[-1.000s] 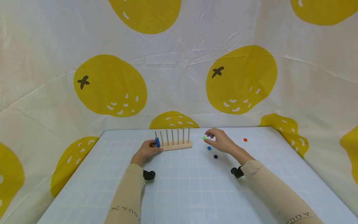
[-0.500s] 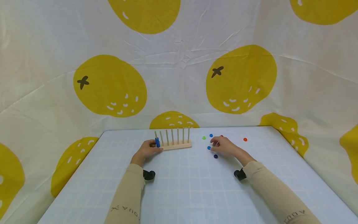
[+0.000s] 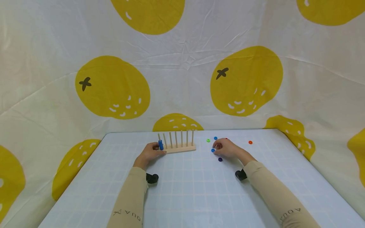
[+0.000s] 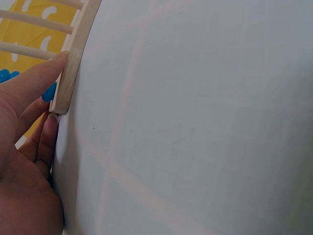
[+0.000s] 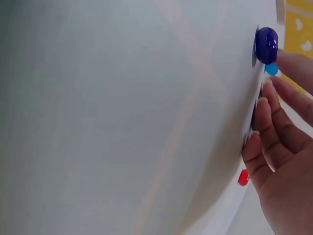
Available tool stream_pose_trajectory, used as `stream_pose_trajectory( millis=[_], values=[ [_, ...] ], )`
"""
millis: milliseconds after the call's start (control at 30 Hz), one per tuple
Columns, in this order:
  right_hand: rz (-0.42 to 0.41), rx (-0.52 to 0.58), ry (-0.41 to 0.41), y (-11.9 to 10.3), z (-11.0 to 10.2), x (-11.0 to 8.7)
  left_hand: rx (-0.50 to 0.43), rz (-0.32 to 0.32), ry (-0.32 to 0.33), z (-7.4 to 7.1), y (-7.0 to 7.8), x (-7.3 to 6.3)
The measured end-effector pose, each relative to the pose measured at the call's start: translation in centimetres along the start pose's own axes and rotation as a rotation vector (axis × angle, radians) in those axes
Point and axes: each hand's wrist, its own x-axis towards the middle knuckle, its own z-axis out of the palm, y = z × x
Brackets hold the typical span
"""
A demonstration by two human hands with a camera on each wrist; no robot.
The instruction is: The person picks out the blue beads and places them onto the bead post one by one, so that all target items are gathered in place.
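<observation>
At the left end of a wooden peg rack (image 3: pixel 179 148), my left hand (image 3: pixel 148 154) grips the base, its thumb along the front edge in the left wrist view. Blue beads (image 3: pixel 161 145) are stacked on the leftmost peg, beside that hand; the other upright pegs are bare. My right hand (image 3: pixel 227 148) pinches a small blue bead (image 3: pixel 213 150) between thumb and index finger, low at the table. In the right wrist view this blue bead (image 5: pixel 271 69) is partly covered by the thumb, and a dark purple bead (image 5: pixel 267 45) sits close by.
Beyond the right hand lie a green bead (image 3: pixel 208 140), another blue bead (image 3: pixel 215 138) and a mostly hidden red bead (image 3: pixel 226 138). An orange-red bead (image 3: pixel 250 142) is farther right. The white table (image 3: pixel 182 190) ends at a hanging cloth (image 3: pixel 182 79) printed with yellow fruit.
My right hand has drawn back from the far green and blue beads to the nearer blue bead, and its thumb and index finger have closed around it. The left hand has stayed still.
</observation>
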Motion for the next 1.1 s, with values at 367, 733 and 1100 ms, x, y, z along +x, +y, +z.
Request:
stream_pose_trajectory(
  millis=[367,733,1100],
  values=[
    [0.029,0.018,-0.005,-0.7,0.6,0.2,0.006,0.014,-0.008,-0.2,0.4,-0.6],
    [-0.086,0.028,0.024,-2.4,1.3,0.3,-0.001,0.016,-0.01,-0.1,0.3,-0.5],
    [-0.239,0.054,0.074,-6.3,1.3,0.4,0.015,0.025,-0.003,-0.1,0.2,-0.5]
  ],
)
